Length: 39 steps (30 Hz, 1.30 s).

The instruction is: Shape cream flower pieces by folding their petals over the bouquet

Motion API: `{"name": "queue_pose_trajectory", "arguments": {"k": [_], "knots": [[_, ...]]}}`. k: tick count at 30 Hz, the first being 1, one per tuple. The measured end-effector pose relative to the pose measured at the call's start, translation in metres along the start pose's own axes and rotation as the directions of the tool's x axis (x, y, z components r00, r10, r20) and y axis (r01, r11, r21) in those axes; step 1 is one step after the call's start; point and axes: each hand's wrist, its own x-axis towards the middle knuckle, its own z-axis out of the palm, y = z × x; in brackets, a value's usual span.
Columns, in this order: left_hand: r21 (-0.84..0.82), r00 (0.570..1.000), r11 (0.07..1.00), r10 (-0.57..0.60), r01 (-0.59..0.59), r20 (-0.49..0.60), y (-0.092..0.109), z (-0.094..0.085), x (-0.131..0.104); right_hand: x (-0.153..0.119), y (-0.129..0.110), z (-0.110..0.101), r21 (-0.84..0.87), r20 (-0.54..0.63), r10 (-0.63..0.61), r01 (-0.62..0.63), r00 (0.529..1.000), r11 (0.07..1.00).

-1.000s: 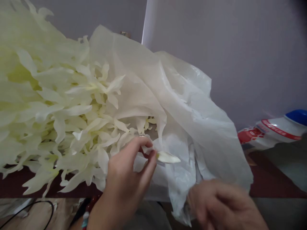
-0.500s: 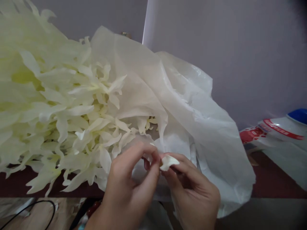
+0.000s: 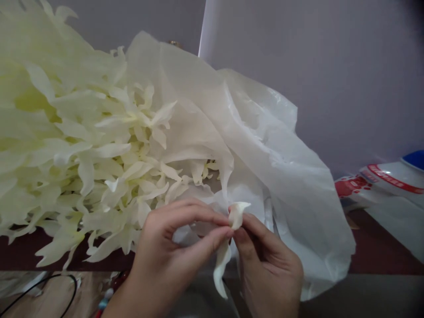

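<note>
My left hand [image 3: 172, 247] pinches a white flower petal [image 3: 236, 215] between thumb and forefinger. The fingers of my right hand [image 3: 273, 265] are closed on the same small piece from the other side, so the fingertips of both hands meet. A second curved white petal [image 3: 221, 270] hangs below the pinch; how the two petals join is hidden by my fingers. Just left of my hands lies a large heap of pale yellow-white flowers [image 3: 86, 170] with long curling petals. Behind and right of them spreads a crumpled translucent plastic bag [image 3: 281, 176], with some flowers at its mouth.
The heap and bag rest on a dark red surface [image 3: 374, 247] whose front edge runs below my hands. At the right stands a white and red package with a blue top [image 3: 394, 176]. A black cable [image 3: 74, 289] curves at lower left, and a grey wall rises behind.
My left fingers have moved slightly right and straightened to pinch the petal beside my right fingertips. The petal has turned upward, and a second petal now shows hanging below.
</note>
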Motion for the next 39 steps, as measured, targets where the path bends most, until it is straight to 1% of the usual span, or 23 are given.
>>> {"name": "queue_pose_trajectory", "arguments": {"k": [1, 4, 8, 11, 13, 17, 19, 21, 24, 26, 31, 35, 39], "knots": [[-0.007, 1.000, 1.000, 0.002, -0.002, 0.017, 0.0001, 0.0002, 0.0000, -0.0001, -0.0003, 0.0000, 0.010, 0.010, -0.006, 0.006, 1.000, 1.000], [-0.040, 1.000, 0.999, -0.004, 0.005, 0.023, -0.0003, 0.0011, -0.0004, 0.0002, -0.0018, -0.0012, 0.027, 0.038, -0.021, 0.020, 0.999, 0.999], [-0.090, 0.999, 0.996, -0.027, 0.029, 0.033, -0.0021, 0.0021, -0.0008, 0.0016, -0.0048, -0.0024, 0.008, 0.058, 0.001, -0.001, 0.998, 1.000], [-0.093, 0.998, 0.994, -0.047, 0.052, 0.050, -0.0016, 0.0019, -0.0013, 0.0026, -0.0067, -0.0011, 0.016, 0.062, 0.011, -0.012, 0.998, 1.000], [-0.036, 0.999, 0.999, -0.020, 0.022, 0.039, -0.0005, 0.0017, -0.0022, 0.0029, -0.0079, 0.0007, 0.020, 0.045, 0.015, -0.016, 0.999, 1.000], [0.159, 0.992, 0.979, 0.123, -0.124, 0.016, 0.0002, 0.0018, -0.0038, 0.0013, -0.0093, 0.0048, -0.007, -0.050, -0.030, 0.029, 0.998, 1.000], [0.172, 0.986, 0.971, 0.164, -0.165, 0.019, -0.0010, 0.0022, -0.0033, -0.0007, -0.0090, 0.0063, -0.040, -0.083, -0.056, 0.053, 0.995, 0.998], [0.144, 0.985, 0.975, 0.169, -0.170, 0.018, -0.0024, 0.0026, -0.0022, -0.0029, -0.0085, 0.0068, -0.067, -0.106, -0.075, 0.068, 0.991, 0.995], [0.105, 0.989, 0.984, 0.144, -0.146, 0.023, -0.0037, 0.0032, -0.0018, -0.0049, -0.0086, 0.0060, -0.096, -0.091, -0.113, 0.104, 0.989, 0.990], [0.129, 0.989, 0.981, 0.145, -0.146, 0.018, -0.0038, 0.0037, -0.0031, -0.0052, -0.0089, 0.0050, -0.111, -0.064, -0.130, 0.123, 0.989, 0.986], [0.224, 0.981, 0.955, 0.191, -0.192, 0.025, -0.0033, 0.0053, -0.0077, -0.0056, -0.0068, 0.0037, -0.109, -0.063, -0.117, 0.109, 0.991, 0.988], [0.183, 0.986, 0.969, 0.159, -0.164, 0.042, -0.0025, 0.0049, -0.0062, -0.0058, -0.0052, 0.0029, -0.109, -0.061, -0.113, 0.105, 0.992, 0.988], [0.078, 0.994, 0.995, 0.063, -0.070, 0.086, -0.0008, 0.0035, -0.0034, -0.0050, -0.0062, 0.0011, -0.086, -0.041, -0.102, 0.098, 0.994, 0.991]]}}
